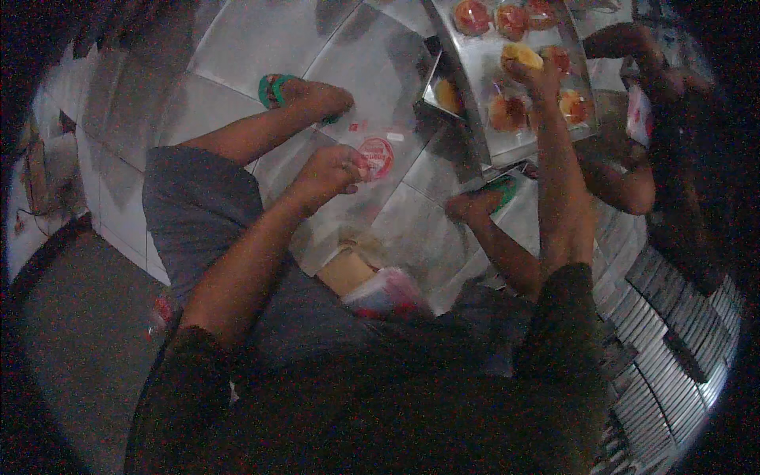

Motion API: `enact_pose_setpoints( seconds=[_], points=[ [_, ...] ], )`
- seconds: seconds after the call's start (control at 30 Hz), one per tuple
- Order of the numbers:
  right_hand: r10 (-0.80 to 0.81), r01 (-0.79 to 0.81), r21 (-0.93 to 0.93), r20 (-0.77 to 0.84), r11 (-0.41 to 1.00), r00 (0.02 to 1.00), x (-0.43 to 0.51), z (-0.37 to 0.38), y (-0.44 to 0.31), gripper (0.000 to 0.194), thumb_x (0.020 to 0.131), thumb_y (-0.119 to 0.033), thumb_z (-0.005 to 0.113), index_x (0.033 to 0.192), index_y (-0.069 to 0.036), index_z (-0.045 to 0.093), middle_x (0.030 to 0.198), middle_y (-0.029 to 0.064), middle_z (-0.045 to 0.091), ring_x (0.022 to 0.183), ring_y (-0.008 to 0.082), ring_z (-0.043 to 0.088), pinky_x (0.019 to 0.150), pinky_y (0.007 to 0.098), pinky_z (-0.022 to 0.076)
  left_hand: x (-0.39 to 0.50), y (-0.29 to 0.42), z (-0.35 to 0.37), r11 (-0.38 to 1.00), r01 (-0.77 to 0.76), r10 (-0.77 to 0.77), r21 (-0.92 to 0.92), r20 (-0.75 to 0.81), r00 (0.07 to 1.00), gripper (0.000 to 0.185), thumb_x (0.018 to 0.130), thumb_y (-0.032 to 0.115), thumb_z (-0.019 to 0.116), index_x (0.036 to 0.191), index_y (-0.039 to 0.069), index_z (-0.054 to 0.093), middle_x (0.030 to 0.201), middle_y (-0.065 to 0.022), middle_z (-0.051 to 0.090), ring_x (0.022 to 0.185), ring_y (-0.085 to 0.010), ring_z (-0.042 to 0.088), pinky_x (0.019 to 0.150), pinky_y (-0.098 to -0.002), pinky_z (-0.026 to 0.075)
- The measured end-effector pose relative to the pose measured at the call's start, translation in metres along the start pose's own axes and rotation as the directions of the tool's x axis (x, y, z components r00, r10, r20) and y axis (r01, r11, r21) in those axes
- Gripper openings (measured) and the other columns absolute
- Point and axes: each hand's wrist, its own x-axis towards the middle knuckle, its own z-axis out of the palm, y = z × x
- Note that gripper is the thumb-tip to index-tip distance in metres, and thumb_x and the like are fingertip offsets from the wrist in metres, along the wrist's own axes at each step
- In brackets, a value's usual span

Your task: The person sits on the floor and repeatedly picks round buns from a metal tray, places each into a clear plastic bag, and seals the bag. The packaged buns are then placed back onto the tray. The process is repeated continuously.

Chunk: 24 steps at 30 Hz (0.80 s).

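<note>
My left hand pinches a clear plastic bag printed with a round red mark, above the floor between my legs. My right hand reaches forward over a metal tray and grips a yellow, rounded food item, perhaps a bun. Around that hand, several reddish-orange round items, such as the one at the far left corner, lie on the tray. They look like buns in clear wrapping, but dim light and blur hide the detail.
A cardboard piece and a pink-and-white plastic bundle lie close to my lap. My feet wear green flip-flops on the tiled floor. Another person's arm is beyond the tray's right side. Ridged grey stacks stand lower right.
</note>
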Motion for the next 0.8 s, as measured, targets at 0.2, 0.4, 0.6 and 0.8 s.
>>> enact_pose_setpoints(
  seconds=[0.2,0.4,0.6,0.8],
  points=[
    [0.094,-0.106,0.261,0.06,0.959,0.994,-0.189,-0.047,-0.162,0.076,0.079,-0.051,0.085,0.123,0.006,0.06,0.11,0.0154,0.07,0.095,0.0252,0.071,0.078,0.0367,0.0593,-0.033,0.02,0.022,0.993,-0.051,0.043,-0.105,-0.072,0.996,0.026,0.092,0.033,0.075,0.09,0.008,0.068,0.073,0.0008,0.062,0.06,-0.0125,0.058,0.054,-0.0289,0.046],
    [0.184,-0.173,0.763,0.072,0.623,0.98,-0.418,-0.019,-0.261,0.062,0.086,-0.038,0.082,0.127,0.003,0.059,0.115,0.0131,0.069,0.103,0.0269,0.071,0.084,0.0403,0.0615,-0.042,0.02,0.041,0.781,-0.003,-0.055,-0.625,-0.072,0.996,0.048,0.094,0.059,0.069,0.083,0.013,0.061,0.062,0.0069,0.049,0.045,-0.006,0.039,0.04,-0.0237,0.03],
    [-0.351,0.389,0.058,-0.326,0.919,0.878,-0.485,0.038,-0.274,0.057,0.082,-0.033,0.088,0.121,-0.001,0.063,0.106,0.0133,0.074,0.094,0.0286,0.075,0.081,0.0408,0.0613,-0.096,0.003,0.079,0.77,-0.105,0.113,-0.63,-0.027,0.993,0.064,0.092,0.073,0.06,0.088,0.009,0.063,0.073,0.0004,0.059,0.061,-0.0115,0.058,0.056,-0.0293,0.049],
    [0.045,0.207,0.524,-0.428,0.826,0.903,-0.45,0.024,-0.288,0.044,0.085,-0.021,0.084,0.119,0.0,0.067,0.108,0.0094,0.075,0.09,0.0217,0.074,0.08,0.0345,0.0597,-0.164,0.023,0.111,0.735,-0.616,0.555,-0.282,-0.272,0.786,0.06,0.1,0.054,0.063,0.111,-0.004,0.069,0.107,-0.0145,0.072,0.097,-0.0214,0.071,0.088,-0.036,0.058]
  ],
)
